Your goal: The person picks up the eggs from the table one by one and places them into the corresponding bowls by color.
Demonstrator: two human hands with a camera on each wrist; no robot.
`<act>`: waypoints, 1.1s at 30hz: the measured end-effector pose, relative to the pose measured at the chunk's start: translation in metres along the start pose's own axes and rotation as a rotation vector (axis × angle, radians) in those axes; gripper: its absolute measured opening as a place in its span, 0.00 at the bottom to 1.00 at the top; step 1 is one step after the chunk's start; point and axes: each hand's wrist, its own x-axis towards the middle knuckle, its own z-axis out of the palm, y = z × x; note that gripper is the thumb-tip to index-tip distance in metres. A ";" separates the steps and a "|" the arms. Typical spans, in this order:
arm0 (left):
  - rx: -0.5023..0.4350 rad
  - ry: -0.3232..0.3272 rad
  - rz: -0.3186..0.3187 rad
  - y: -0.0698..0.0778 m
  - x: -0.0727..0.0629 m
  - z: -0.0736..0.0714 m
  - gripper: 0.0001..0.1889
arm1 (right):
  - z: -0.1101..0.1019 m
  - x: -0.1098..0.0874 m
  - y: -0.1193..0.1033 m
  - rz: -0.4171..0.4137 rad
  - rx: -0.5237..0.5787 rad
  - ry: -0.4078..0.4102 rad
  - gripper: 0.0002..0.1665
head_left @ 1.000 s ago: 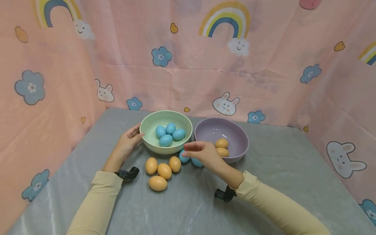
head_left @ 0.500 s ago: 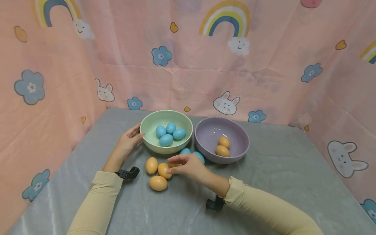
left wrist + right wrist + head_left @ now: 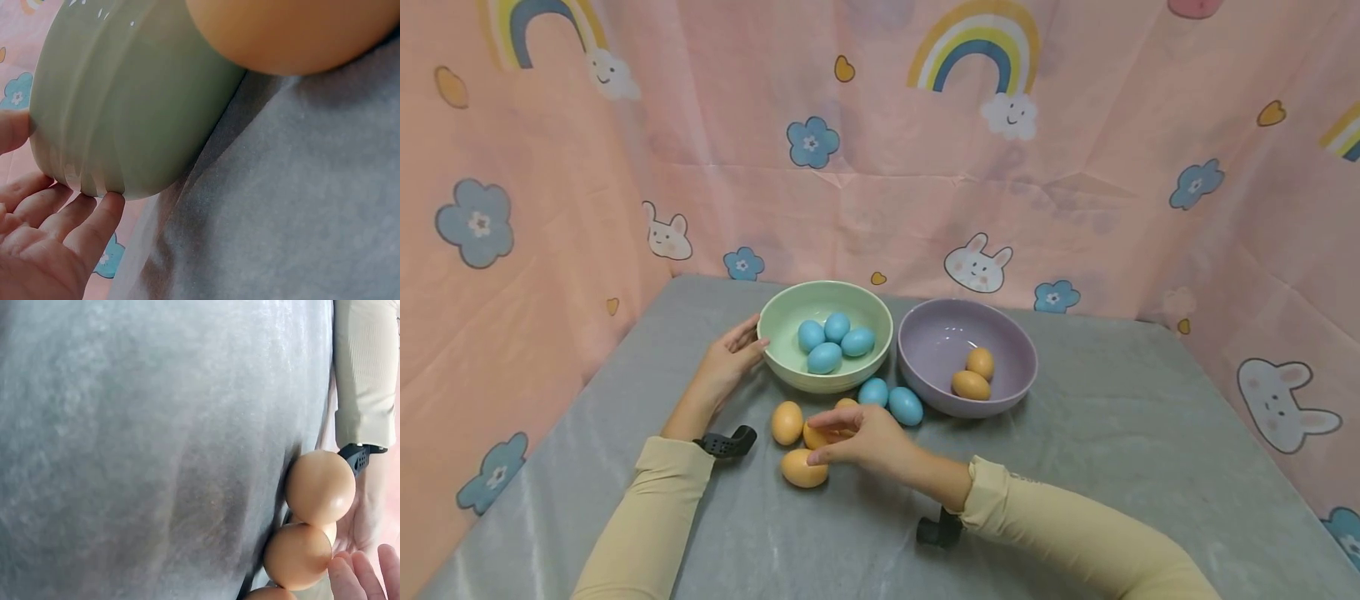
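My left hand (image 3: pixel 727 364) rests on the outer wall of a green bowl (image 3: pixel 823 382); its fingertips (image 3: pixel 112 203) touch the wall's side in the left wrist view. Several blue eggs (image 3: pixel 824 357) lie inside. Over a cluster of orange-yellow eggs (image 3: pixel 787 422) in front of this bowl, my right hand (image 3: pixel 871 439) reaches with thumb and fingers apart. Its fingers partly hide the middle egg (image 3: pixel 814 437), and the thumb tip overlaps the nearest egg (image 3: pixel 802 469). In the right wrist view, the fingertips (image 3: pixel 342 575) are right at one egg (image 3: pixel 297 556).
A purple bowl (image 3: pixel 925 333) stands right of the green one, with two orange-yellow eggs (image 3: pixel 971 385) in it. Two blue eggs (image 3: pixel 906 406) lie on the grey cloth (image 3: pixel 1112 433) in front of the bowls. A pink printed curtain (image 3: pixel 880 200) surrounds the table.
My right hand has moved left and nearer, from beside the purple bowl to the orange-yellow eggs. One egg in the purple bowl has rolled to the right. My left hand has stayed in place.
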 end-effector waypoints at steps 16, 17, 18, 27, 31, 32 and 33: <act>0.004 -0.002 0.008 0.002 -0.003 0.001 0.34 | 0.006 -0.003 0.001 -0.046 -0.074 -0.123 0.25; 0.005 -0.005 0.007 0.002 -0.003 0.001 0.34 | 0.007 -0.003 0.001 -0.038 -0.082 -0.129 0.25; 0.005 -0.003 0.007 0.002 -0.003 0.001 0.34 | 0.008 -0.003 0.000 -0.035 -0.099 -0.134 0.26; 0.015 -0.004 0.003 0.002 -0.004 0.000 0.34 | 0.015 -0.002 -0.003 -0.073 -0.248 -0.181 0.26; 0.011 -0.009 0.004 0.003 -0.004 0.000 0.34 | 0.018 -0.002 -0.003 -0.094 -0.281 -0.193 0.27; 0.009 -0.010 0.003 0.003 -0.004 0.000 0.34 | 0.019 -0.002 -0.003 -0.096 -0.296 -0.194 0.27; 0.007 -0.009 0.001 0.003 -0.004 0.000 0.34 | 0.019 -0.002 -0.004 -0.098 -0.312 -0.194 0.27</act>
